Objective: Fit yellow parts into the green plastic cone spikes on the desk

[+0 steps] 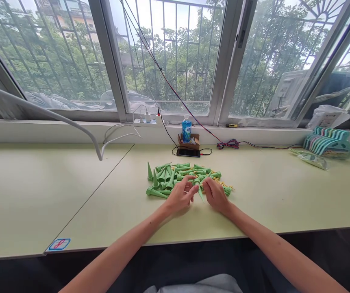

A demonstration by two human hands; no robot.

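Observation:
Over the near side of a pile of green plastic plant-watering spikes (162, 175), my two hands are close together. My left hand (181, 194) is curled, its thumb and fingers around the wide end of one green spike (201, 194), whose tapered tip points down toward me. My right hand (215, 195) is closed in a pinch beside that wide end; a small pale yellowish bit shows at its fingertips, too small to name. Thin yellow pieces (228, 186) lie among the spikes on the right. A few spikes stand upright on the left.
Behind the pile lie a phone (188, 153) with a cable and a small cardboard box (194, 141) by a blue bottle (186, 129). Coiled wires (228, 143) rest along the wall. Teal hangers (327, 142) stand at the right. A white cable (71, 122) arches over the left.

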